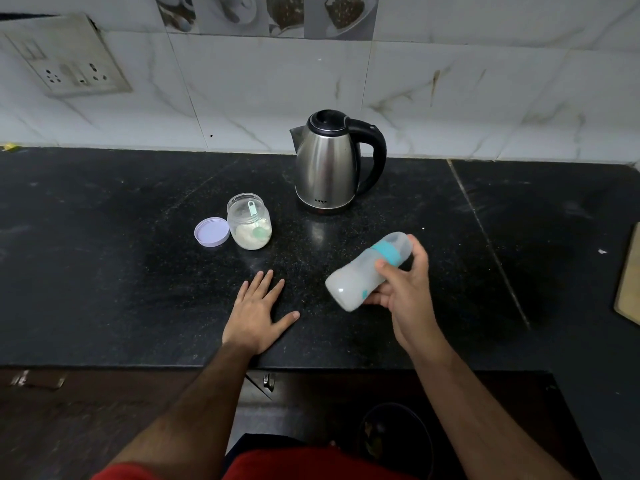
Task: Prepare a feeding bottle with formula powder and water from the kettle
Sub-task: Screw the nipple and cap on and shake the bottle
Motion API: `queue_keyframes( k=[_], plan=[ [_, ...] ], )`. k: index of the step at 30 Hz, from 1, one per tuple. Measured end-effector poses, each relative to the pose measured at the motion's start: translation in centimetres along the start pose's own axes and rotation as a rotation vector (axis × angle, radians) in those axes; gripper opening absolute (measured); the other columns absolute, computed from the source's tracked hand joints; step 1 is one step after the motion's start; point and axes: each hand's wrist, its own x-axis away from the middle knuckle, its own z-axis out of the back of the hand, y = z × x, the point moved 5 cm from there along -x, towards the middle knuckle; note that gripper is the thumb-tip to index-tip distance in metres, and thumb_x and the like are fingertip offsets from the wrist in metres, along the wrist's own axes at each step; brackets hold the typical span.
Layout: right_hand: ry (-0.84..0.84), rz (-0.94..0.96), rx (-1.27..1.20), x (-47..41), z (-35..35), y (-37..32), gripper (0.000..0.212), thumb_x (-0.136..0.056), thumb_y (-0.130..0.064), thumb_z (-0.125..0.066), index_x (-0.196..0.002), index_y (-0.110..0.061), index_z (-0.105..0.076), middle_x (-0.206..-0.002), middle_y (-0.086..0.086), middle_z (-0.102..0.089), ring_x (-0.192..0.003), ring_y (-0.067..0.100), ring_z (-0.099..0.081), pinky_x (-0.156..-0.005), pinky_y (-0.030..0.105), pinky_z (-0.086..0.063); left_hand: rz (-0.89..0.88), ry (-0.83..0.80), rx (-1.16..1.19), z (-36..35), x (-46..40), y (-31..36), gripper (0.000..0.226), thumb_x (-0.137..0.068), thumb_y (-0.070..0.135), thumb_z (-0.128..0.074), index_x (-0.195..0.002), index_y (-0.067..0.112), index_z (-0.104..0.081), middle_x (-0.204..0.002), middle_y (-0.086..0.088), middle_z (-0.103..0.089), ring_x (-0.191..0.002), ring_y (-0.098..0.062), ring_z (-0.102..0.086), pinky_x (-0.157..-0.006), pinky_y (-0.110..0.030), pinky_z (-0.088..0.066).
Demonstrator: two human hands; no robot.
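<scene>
Milky-white, teal-collared plastic feeding bottle (367, 271) is gripped, tilted, by the right hand (405, 289). The left hand (258, 310) is laid flat, fingers spread, on the black worktop (104, 271).

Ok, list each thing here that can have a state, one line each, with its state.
Bottle: capped, tilted, milky inside, held off the counter by the right hand.
Left hand: flat on the counter, holding nothing.
Jar: open, upright, some powder and a green scoop inside.
Jar lid: off, lying beside the jar.
Kettle: upright, lid shut, no base or cord visible.
</scene>
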Motion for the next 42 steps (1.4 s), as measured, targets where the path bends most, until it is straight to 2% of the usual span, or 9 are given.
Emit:
queue_keyframes(
  k=[7, 13, 19, 24, 29, 33, 36, 38, 42],
  plan=[
    [-0.193, -0.064, 0.135, 1.0, -1.0, 0.7, 0.071, -0.094, -0.005, -0.06, -0.148, -0.033, -0.025, -0.108, 0.01, -0.066, -0.087, 0.015, -0.072, -0.06, 0.027, -0.056, 0.003, -0.015, -0.013, 0.0, 0.0, 0.0, 0.087, -0.084, 0.08, -0.029, -0.155, 0.029, -0.025, -0.166, 0.003, -0.007, -0.153, -0.01, 0.005, -0.125, -0.038, 0.002],
    [0.035, -0.016, -0.047, -0.3, 0.8, 0.1, 0.067, -0.096, -0.012, -0.058, -0.149, -0.034, -0.024, -0.122, 0.008, -0.06, -0.106, 0.03, -0.068, -0.069, 0.042, -0.061, 0.002, -0.014, -0.009, 0.1, 0.0, 0.1, 0.09, -0.082, 0.081, -0.024, -0.155, 0.029, -0.025, -0.166, 0.002, -0.008, -0.153, -0.011, 0.005, -0.125, -0.038, 0.002],
    [-0.221, -0.101, 0.151, 1.1, -0.6, 1.0, 0.071, -0.094, -0.007, -0.06, -0.147, -0.037, -0.024, -0.113, 0.01, -0.065, -0.09, 0.016, -0.073, -0.061, 0.028, -0.057, 0.003, -0.025, -0.003, 0.2, 0.0, 0.1, 0.091, -0.082, 0.081, -0.023, -0.155, 0.028, -0.024, -0.166, 0.002, -0.007, -0.153, -0.011, 0.005, -0.125, -0.038, 0.004],
    [-0.089, -0.037, 0.085, 0.3, -0.1, 0.6, 0.072, -0.095, -0.009, -0.06, -0.149, -0.037, -0.021, -0.114, 0.008, -0.065, -0.1, 0.025, -0.07, -0.061, 0.034, -0.059, 0.004, -0.028, -0.006, 0.1, 0.0, 0.1, 0.089, -0.083, 0.079, -0.028, -0.155, 0.028, -0.025, -0.166, 0.002, -0.006, -0.153, -0.012, 0.005, -0.125, -0.038, 0.004],
    [-0.312, -0.088, 0.265, 1.4, -1.2, 2.2, 0.076, -0.092, -0.009, -0.065, -0.147, -0.043, -0.023, -0.111, 0.013, -0.069, -0.094, 0.023, -0.072, -0.065, 0.039, -0.058, 0.005, -0.037, 0.007, 0.2, 0.0, 0.1, 0.096, -0.078, 0.083, -0.022, -0.155, 0.027, -0.025, -0.166, 0.0, -0.007, -0.153, -0.014, 0.003, -0.124, -0.039, 0.004],
    [-0.228, -0.044, 0.252, 0.9, -0.4, 1.9, 0.082, -0.092, -0.01, -0.065, -0.15, -0.041, -0.016, -0.112, 0.009, -0.07, -0.098, 0.025, -0.072, -0.076, 0.051, -0.059, 0.027, -0.064, 0.076, 0.3, -0.2, 0.2, 0.095, -0.077, 0.082, -0.03, -0.154, 0.026, -0.028, -0.166, 0.0, -0.009, -0.153, -0.015, 0.002, -0.125, -0.04, 0.002],
    [-0.197, -0.043, 0.256, -0.3, 0.2, 1.3, 0.089, -0.089, -0.008, -0.069, -0.144, -0.046, -0.011, -0.11, 0.008, -0.072, -0.098, 0.024, -0.073, -0.079, 0.052, -0.058, 0.108, -0.054, 0.205, 1.0, -0.7, 0.6, 0.074, -0.088, 0.064, -0.053, -0.148, 0.023, -0.042, -0.163, -0.002, -0.023, -0.153, -0.017, -0.009, -0.125, -0.041, -0.004],
    [-0.227, -0.042, 0.298, -1.1, 0.5, 0.8, 0.073, -0.087, -0.007, -0.071, -0.139, -0.036, -0.029, -0.112, 0.009, -0.072, -0.099, 0.024, -0.073, -0.075, 0.045, -0.06, 0.151, 0.016, 0.309, 2.2, -1.1, 1.5, 0.052, -0.092, 0.048, -0.06, -0.135, 0.019, -0.059, -0.152, -0.002, -0.046, -0.147, -0.019, -0.031, -0.123, -0.04, -0.015],
    [-0.276, -0.052, 0.316, -2.4, 1.2, 0.0, 0.047, -0.085, -0.006, -0.073, -0.129, -0.011, -0.055, -0.108, 0.009, -0.075, -0.098, 0.024, -0.073, -0.065, 0.031, -0.059, 0.206, 0.084, 0.718, 4.8, -1.5, 4.8, 0.017, -0.093, 0.029, -0.066, -0.104, 0.022, -0.076, -0.103, 0.012, -0.074, -0.103, -0.005, -0.067, -0.1, -0.027, -0.047]
  ],
)
